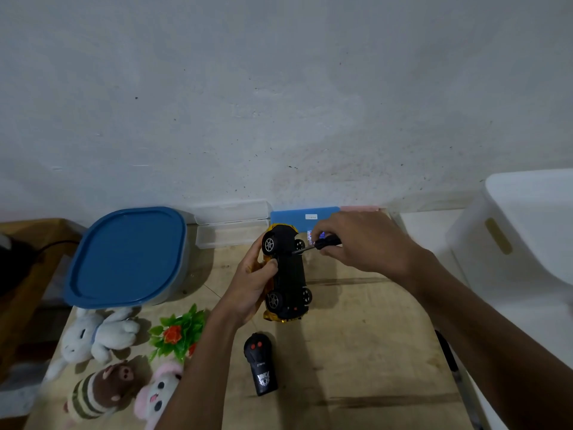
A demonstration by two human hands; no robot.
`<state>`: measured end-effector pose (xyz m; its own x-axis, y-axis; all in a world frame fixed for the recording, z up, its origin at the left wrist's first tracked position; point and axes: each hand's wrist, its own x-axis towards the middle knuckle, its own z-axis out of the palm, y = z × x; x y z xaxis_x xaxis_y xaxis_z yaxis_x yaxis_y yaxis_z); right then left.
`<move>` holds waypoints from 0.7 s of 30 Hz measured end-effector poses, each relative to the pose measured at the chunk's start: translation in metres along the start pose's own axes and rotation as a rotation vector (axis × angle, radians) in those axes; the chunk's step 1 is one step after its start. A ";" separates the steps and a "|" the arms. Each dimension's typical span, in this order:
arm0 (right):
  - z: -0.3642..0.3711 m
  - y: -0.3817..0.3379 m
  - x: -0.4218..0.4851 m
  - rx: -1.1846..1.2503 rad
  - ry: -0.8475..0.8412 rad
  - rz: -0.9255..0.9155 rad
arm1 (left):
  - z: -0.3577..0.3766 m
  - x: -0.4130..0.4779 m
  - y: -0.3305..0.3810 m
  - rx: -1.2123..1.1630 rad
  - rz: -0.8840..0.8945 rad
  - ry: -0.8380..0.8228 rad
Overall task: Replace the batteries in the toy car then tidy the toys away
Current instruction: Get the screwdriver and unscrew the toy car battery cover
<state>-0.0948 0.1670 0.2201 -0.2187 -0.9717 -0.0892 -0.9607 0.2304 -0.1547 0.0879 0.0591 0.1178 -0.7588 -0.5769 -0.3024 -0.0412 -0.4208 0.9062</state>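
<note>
A pale grey-white plastered wall [279, 88] fills the upper half of the view, flecked with small dark specks and faint reddish scuffs near its foot. Below it lies a light unfinished plywood tabletop [356, 336], its grain streaked with dark smears. Just beside the table on the right stands a tall white plastic bin with a slotted handle [502, 243], with a flat white surface [424, 225] between it and the wall. At the left a brown wooden ledge [31, 231] lies in shadow. The light is dim, even and cool
</note>
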 end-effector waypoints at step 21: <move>0.010 0.000 -0.006 0.025 -0.001 0.053 | 0.005 -0.003 0.003 -0.028 -0.005 0.010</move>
<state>-0.0915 0.1736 0.2109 -0.2692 -0.9580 -0.0990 -0.9431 0.2831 -0.1747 0.0868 0.0631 0.1227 -0.7522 -0.5815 -0.3100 -0.0270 -0.4429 0.8961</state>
